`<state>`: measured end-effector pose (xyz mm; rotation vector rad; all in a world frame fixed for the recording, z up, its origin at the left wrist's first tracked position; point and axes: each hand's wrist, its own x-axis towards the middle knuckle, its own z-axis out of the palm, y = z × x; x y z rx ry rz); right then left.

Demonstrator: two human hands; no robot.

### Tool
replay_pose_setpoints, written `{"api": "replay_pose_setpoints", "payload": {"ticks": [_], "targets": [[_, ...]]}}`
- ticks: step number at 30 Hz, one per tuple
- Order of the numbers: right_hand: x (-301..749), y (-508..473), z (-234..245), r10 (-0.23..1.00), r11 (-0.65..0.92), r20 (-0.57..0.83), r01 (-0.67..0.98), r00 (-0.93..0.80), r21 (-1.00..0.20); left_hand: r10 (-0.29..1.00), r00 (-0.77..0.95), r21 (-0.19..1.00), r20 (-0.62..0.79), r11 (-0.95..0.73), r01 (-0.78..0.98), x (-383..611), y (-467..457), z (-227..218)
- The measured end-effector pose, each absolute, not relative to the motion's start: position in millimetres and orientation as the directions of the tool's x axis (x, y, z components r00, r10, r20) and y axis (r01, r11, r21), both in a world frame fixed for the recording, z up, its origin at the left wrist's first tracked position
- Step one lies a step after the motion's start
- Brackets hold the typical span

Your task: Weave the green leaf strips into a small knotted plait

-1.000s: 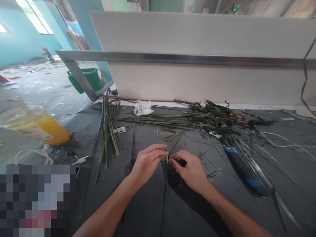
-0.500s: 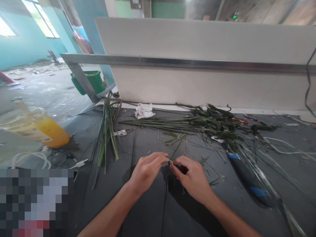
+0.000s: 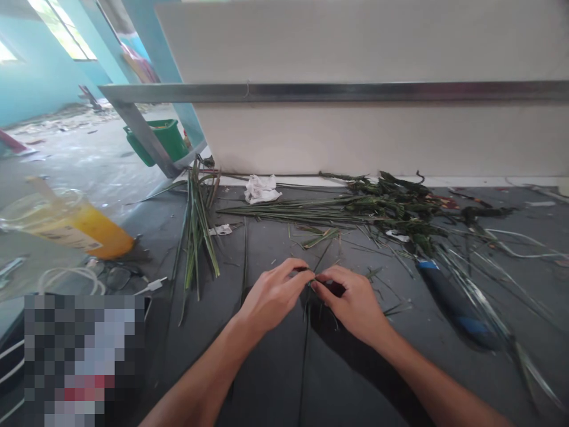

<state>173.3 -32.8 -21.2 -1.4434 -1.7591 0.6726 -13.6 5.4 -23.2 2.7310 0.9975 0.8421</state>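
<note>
A flat, dark grey tabletop (image 3: 267, 385) is strewn with long, narrow green leaf blades (image 3: 288, 210). Over it, the left hand (image 3: 275, 292) and right hand (image 3: 353, 299) are curled nearly closed; between their fingertips a thin green leaf strip (image 3: 312, 283), partly hidden, is pinched.

Looks like a rough workroom, judging by plant strips (image 3: 284, 211) strewn across the dark tabletop (image 3: 267, 385), a green bin (image 3: 173, 141), littered floor (image 3: 104, 151) and turquoise wall (image 3: 26, 89) toward ten o'clock.
</note>
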Motion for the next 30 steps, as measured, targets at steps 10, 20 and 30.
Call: {"api": "replay_pose_setpoints", "payload": {"ticks": [10,20,30], "targets": [[172.9,-34.1,-22.7,0.958,0.268,0.278,0.585,-0.074,-0.766,0.581,0.636,0.195,0.508,-0.797,0.572,-9.7,3.0,-18.2],[173.0,-34.1,-18.0,0.951,0.282,0.301,0.597,-0.071,-0.751,0.635,0.646,0.181,0.424,-0.758,0.627,-4.3,1.8,-6.9],[173.8,-31.4,-11.5,0.947,0.297,0.308,0.592,-0.086,-0.749,0.682,0.693,0.174,0.234,-0.731,0.660,-7.2,3.2,16.5]]}}
